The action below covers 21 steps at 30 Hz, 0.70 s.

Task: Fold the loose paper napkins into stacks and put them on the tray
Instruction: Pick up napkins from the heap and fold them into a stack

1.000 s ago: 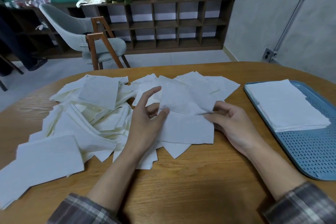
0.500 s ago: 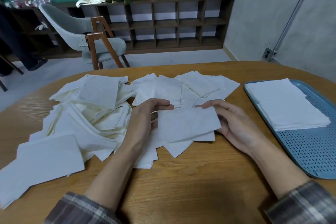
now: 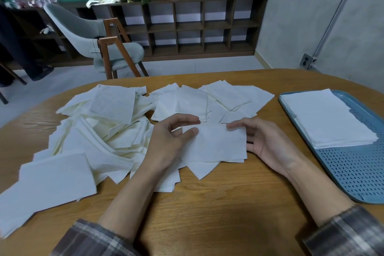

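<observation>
Whereas a second earlier the left hand (image 3: 171, 143) had been spread wide over a larger, flatter sheet, it was now curled, with its thumb on the left edge of the folded napkin (image 3: 216, 144) and its forefinger arched clear above. The sheet had become a tidy rectangle about half its former depth. Since the half-second mark it had barely shifted, only levelling out a little. The right hand (image 3: 265, 143) held the napkin's right side, forefinger tip on the top corner and the other fingers tucked under the edge. It had opened slightly from its earlier, tighter pinch. The napkin lay between the two hands, atop the near fringe of the loose napkins (image 3: 99, 131) scattered over the wooden table (image 3: 218, 214). To the right, the blue tray (image 3: 357, 176) carried its finished stack (image 3: 328, 118) as before, well apart from both hands.
</observation>
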Motion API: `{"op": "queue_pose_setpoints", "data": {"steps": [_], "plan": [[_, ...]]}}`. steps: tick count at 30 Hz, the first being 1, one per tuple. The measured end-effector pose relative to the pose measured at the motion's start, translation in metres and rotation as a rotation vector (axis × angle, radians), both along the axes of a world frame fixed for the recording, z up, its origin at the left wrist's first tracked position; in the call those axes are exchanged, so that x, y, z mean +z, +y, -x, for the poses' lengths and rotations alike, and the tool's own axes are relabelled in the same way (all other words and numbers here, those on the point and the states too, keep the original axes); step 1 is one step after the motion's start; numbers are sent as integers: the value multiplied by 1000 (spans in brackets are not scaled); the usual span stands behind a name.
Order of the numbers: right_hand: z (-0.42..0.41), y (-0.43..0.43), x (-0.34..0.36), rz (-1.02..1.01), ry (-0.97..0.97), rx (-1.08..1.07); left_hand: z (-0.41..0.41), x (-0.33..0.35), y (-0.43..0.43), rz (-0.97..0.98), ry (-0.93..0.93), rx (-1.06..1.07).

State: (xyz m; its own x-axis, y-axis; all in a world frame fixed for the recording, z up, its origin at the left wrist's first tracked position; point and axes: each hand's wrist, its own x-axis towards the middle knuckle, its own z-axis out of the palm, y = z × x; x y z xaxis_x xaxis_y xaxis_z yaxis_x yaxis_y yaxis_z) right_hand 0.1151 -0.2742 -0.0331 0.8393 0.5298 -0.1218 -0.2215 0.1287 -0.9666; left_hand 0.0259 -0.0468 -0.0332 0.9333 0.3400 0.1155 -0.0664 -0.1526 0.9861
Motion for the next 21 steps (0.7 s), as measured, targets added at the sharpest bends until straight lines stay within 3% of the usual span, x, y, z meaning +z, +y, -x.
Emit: {"op": "queue_pose_setpoints", "data": {"steps": [7, 15, 21], "plan": [[7, 1, 0, 252, -284, -119, 0, 1, -3, -11, 54, 14], [3, -2, -3, 136, -366, -256, 1, 1, -3, 41, 53, 18], [6, 0, -3, 136, -411, -173, 2, 0, -10, -4, 30, -16]]}}
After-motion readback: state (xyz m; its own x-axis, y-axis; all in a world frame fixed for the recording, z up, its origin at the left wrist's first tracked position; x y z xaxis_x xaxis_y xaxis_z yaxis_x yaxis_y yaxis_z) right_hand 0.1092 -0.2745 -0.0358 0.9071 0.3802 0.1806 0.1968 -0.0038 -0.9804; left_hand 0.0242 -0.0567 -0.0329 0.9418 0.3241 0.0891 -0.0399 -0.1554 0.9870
